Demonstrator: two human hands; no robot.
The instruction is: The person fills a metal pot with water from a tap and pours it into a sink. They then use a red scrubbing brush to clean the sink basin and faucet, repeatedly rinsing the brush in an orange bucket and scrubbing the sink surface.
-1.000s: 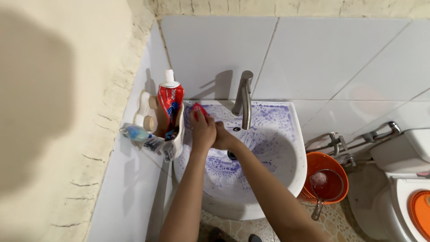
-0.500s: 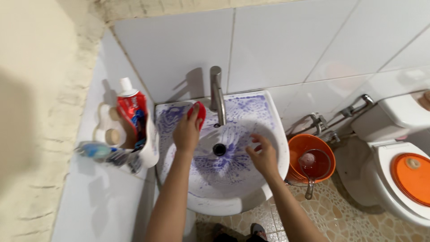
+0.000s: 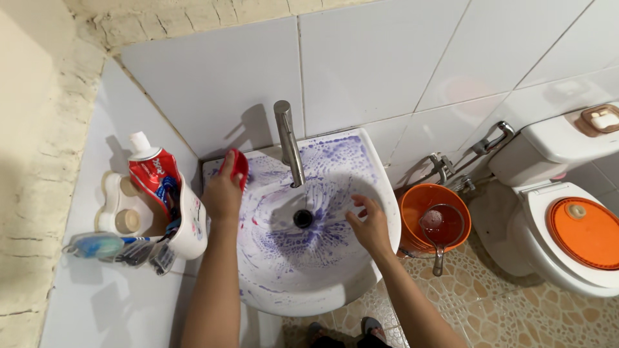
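At the far left, a white wall-mounted holder (image 3: 187, 225) carries one red toothpaste tube (image 3: 149, 173) standing cap-up, and toothbrushes (image 3: 122, 247) lie across its front rack with their heads pointing left; how many there are cannot be told, as they overlap.

Just to the right, the left hand (image 3: 222, 192) is curled shut around one red scrub pad (image 3: 240, 169), which it presses against the back left rim of the white sink (image 3: 380, 187). The pad sticks up past the fingertips, beside the corner where the sink meets the tiled wall.

The sink bowl is streaked all over with purple cleaner, and its one dark drain (image 3: 303, 218) sits in the middle. One metal tap (image 3: 288, 143) rises from the back rim, its spout reaching out over the drain.

The right hand (image 3: 369, 224) is open, fingers spread and slightly bent, and it holds nothing; its fingers rest on the inner right wall of the bowl, well apart from the pad.

Right of the sink, on the patterned floor, stands one orange bucket (image 3: 412, 216) with one dipper (image 3: 441, 227) lying in it, handle pointing out to the front. Metal water valves (image 3: 471, 158) jut from the wall behind it. At the far right is one white toilet (image 3: 548, 212) with an orange disc (image 3: 583, 232) lying on its closed lid.
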